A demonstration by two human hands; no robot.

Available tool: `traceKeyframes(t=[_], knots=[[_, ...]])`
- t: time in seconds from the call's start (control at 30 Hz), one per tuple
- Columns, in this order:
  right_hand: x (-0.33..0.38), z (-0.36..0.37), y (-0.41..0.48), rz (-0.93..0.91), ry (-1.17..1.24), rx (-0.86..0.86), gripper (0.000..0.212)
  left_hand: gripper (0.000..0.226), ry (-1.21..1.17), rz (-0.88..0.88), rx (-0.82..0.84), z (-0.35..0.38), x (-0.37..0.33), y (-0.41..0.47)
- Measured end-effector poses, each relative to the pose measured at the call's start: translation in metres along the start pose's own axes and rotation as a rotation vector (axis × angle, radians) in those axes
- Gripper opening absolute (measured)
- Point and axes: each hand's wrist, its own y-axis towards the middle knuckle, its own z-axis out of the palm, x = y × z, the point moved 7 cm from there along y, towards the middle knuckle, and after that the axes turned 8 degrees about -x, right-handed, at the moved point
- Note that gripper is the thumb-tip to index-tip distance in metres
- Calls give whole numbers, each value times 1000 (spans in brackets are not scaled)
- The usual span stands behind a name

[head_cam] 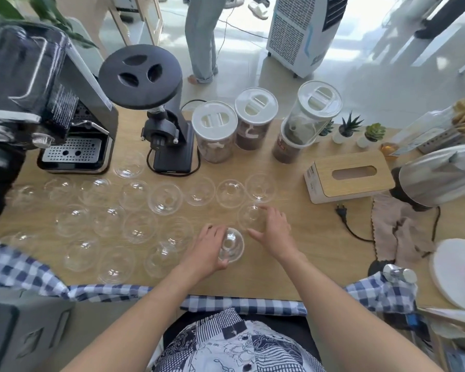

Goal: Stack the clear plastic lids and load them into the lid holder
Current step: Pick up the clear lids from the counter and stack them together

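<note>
The clear lids (pixel 134 202) are hard to separate from the pale wooden table (pixel 306 251); only glints and faint rims mark them, so their count is uncertain. They lie scattered over the left and middle of the table, dome-shaped, thin and glossy, each with a round hole at the top. No lid holder can be made out. At the far left a dark coffee machine (pixel 38 103) is cut off by the edge and blurred.

The left hand (pixel 207 251) curls around a small stack of lids (pixel 230 245) near the middle of the table, fingers wrapped over its left side; how many lids are in the stack cannot be told. The right hand (pixel 274 229) is spread open, gripping nothing, its fingertips reaching over a single lid (pixel 250 214) just beyond the stack; whether they touch it is unclear.

Farther back stand three tall clear canisters (pixel 216 132) with white lids. Two hold brown contents; the third leans, tilted, on a lower jar (pixel 286 151) with brown contents, and what it holds is unclear. A black grinder (pixel 159 116) with a round flat top stands left of them. On the right sit a wood-topped tissue box (pixel 350 175), a steel kettle (pixel 438 175) partly cut off, and a crumpled beige cloth (pixel 397 229). A blue checked cloth (pixel 239 304) hangs along the near edge.
</note>
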Motion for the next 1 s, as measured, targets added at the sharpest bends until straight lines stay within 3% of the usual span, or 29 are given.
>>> traceKeyframes(t=[0.17, 0.4, 0.53, 0.63, 0.8, 1.0], knots=[[10, 12, -1, 22, -57, -29, 83, 106, -44, 7, -59, -14, 14, -11], [20, 5, -16, 17, 24, -117, 88, 58, 73, 26, -286, -44, 66, -34], [27, -3, -33, -8, 95, -195, 82, 47, 192, -5, -244, -47, 89, -45], [35, 4, -50, -60, 122, -157, 83, 33, 221, -3, -210, -45, 92, -47], [47, 28, -78, -166, 41, -92, 84, 13, 160, 46, -331, -58, 86, -49], [52, 48, -88, -147, 26, -50, 84, 15, -91, 77, -412, -71, 88, -52]])
